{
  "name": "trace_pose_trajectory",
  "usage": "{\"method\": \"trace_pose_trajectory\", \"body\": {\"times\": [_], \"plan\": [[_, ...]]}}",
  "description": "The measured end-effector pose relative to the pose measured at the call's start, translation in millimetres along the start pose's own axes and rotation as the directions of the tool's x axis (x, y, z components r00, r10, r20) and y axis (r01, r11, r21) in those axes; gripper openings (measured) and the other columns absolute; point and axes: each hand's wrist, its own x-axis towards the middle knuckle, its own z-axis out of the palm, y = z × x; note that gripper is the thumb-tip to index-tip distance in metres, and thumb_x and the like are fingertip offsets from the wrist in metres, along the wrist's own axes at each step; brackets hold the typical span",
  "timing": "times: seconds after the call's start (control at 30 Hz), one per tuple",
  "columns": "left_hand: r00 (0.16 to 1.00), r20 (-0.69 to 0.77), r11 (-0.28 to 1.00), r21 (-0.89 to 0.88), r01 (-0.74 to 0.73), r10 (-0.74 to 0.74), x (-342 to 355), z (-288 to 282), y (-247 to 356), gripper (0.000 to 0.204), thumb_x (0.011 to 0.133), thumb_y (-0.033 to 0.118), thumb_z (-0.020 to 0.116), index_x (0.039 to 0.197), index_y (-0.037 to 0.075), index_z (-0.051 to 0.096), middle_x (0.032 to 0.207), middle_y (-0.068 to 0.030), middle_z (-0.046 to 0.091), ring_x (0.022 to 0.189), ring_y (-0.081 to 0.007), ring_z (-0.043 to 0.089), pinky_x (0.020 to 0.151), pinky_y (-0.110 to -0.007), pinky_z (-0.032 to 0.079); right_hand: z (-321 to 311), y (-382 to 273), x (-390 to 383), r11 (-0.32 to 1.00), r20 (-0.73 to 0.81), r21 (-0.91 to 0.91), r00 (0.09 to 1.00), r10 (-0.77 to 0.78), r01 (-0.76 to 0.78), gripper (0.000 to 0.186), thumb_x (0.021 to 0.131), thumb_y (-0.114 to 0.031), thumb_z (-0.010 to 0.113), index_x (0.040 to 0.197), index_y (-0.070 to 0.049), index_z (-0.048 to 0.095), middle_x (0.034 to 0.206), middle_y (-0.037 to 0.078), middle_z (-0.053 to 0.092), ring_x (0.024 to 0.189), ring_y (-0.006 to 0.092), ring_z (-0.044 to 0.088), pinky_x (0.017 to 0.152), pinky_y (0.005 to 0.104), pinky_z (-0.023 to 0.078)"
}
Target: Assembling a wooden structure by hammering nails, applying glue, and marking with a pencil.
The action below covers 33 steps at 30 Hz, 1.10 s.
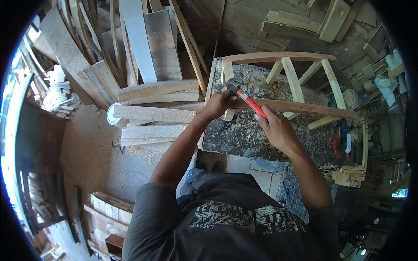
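Observation:
A claw hammer with a red handle and dark head is gripped in my right hand, whose fingers wrap around the handle's lower end. The hammer head lies just above my left hand. My left fingers are closed at the left end of the near curved rail of a wooden frame; whatever they pinch is hidden. The frame has two curved rails joined by several slats and rests on a dark, paint-spattered workbench.
Curved boards lie left of the bench, by a white bucket. Long planks lean at the back left. A red tool lies on the bench's right side, near stacked wood pieces. More timber lies at the back right.

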Motion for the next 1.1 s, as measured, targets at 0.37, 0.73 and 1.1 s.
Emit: {"method": "trace_pose_trajectory", "body": {"times": [0.37, 0.73, 1.1], "plan": [[0.997, -0.044, 0.992, -0.104, -0.072, 0.068, 6.3, 11.5, -24.1, 0.020, 0.098, 0.020, 0.054, 0.100, 0.000, 0.059, 0.086, -0.0222, 0.065, 0.083, -0.0396, 0.064, 0.074, -0.042, 0.048, -14.0, -22.8, 0.6, 0.984, -0.176, 0.180, 0.983, 0.049, -0.017, 0.029, 0.102, -0.034, 0.048, 0.100, -0.005, 0.051, 0.067, 0.019, 0.058, 0.065, 0.0410, 0.061, 0.056, 0.0477, 0.042], [0.992, -0.014, 0.991, -0.053, -0.123, 0.122, 10.2, 20.9, -35.1, 0.021, 0.098, 0.021, 0.056, 0.096, 0.001, 0.059, 0.080, -0.0215, 0.064, 0.077, -0.0392, 0.063, 0.070, -0.043, 0.048, 4.1, -9.1, -1.1, 0.997, 0.004, -0.046, 0.998, 0.057, -0.057, 0.026, 0.100, -0.031, 0.050, 0.103, -0.005, 0.049, 0.071, 0.021, 0.062, 0.068, 0.0439, 0.062, 0.056, 0.0501, 0.045], [0.980, -0.105, 0.970, -0.156, -0.185, 0.170, 9.1, 17.7, -20.1, 0.025, 0.098, 0.026, 0.055, 0.093, 0.002, 0.054, 0.077, -0.0245, 0.061, 0.076, -0.0468, 0.058, 0.067, -0.050, 0.045, -110.8, -90.2, -27.0, 0.394, -0.813, 0.417, 0.530, -0.240, 0.819, 0.043, 0.102, -0.047, 0.040, 0.090, -0.007, 0.051, 0.066, 0.004, 0.050, 0.052, 0.0138, 0.047, 0.046, 0.0266, 0.041]]}}
